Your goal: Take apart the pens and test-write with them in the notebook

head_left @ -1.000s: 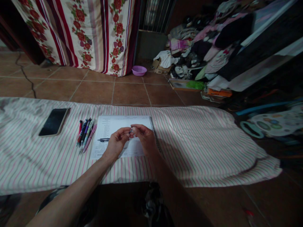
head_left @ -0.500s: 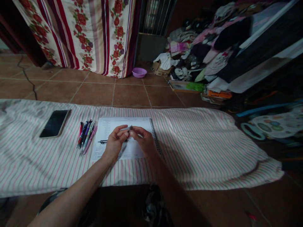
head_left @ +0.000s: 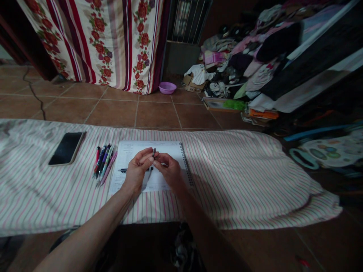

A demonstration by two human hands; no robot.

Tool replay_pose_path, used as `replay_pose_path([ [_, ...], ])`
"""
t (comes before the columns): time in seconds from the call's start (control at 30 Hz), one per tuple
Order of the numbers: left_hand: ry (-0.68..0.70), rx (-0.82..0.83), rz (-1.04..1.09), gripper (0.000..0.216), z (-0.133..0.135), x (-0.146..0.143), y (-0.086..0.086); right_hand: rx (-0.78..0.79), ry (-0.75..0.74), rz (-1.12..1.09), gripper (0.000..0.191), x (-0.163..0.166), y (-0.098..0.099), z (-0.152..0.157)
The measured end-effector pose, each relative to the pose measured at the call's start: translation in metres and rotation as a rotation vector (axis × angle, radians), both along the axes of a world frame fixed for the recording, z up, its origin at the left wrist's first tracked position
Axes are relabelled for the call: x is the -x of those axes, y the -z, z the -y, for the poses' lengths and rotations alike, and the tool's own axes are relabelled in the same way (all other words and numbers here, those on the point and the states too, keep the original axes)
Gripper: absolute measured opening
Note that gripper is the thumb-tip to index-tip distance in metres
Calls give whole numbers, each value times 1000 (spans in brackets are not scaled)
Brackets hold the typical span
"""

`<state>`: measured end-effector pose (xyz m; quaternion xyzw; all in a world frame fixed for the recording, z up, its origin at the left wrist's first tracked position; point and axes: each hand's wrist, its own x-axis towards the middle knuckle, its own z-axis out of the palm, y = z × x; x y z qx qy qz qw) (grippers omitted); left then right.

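Observation:
Above a spiral notebook (head_left: 170,181), my left hand (head_left: 137,168) and my right hand (head_left: 170,172) meet with fingertips pinched together. Between them is a small, dark, narrow piece (head_left: 154,151) that looks like part of a pen; its lower end is hidden by my fingers. A black pen (head_left: 123,170) lies across the page beneath my left hand, which covers its middle. Left of the notebook, several pens (head_left: 103,162) in red, dark, light and pink lie side by side.
A dark-screened phone (head_left: 66,148) lies at the left on the striped cloth (head_left: 241,177). Beyond the cloth is a tiled floor (head_left: 113,109) with a purple basin (head_left: 167,88) by a floral curtain (head_left: 104,41). Piled clothes (head_left: 241,60) fill the back right.
The small dark piece has tipped more upright and shifted slightly left between my fingertips. My right hand has moved slightly left, showing more of the black pen's end.

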<state>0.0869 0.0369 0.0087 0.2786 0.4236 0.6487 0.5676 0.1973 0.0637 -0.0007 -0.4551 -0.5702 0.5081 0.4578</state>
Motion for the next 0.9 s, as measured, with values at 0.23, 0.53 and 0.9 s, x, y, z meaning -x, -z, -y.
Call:
replay_pose_path([
  [0.23,18,8,37,41,1,0,-2,-16,-21,-70,22,3,3,0],
  [0.53,13,-48,-194,38,2,11,-3,-83,4,28,24,-4,0,-1],
  [0.9,69,-273,-1503,20,9,47,17,-65,137,34,24,-18,1,-9],
])
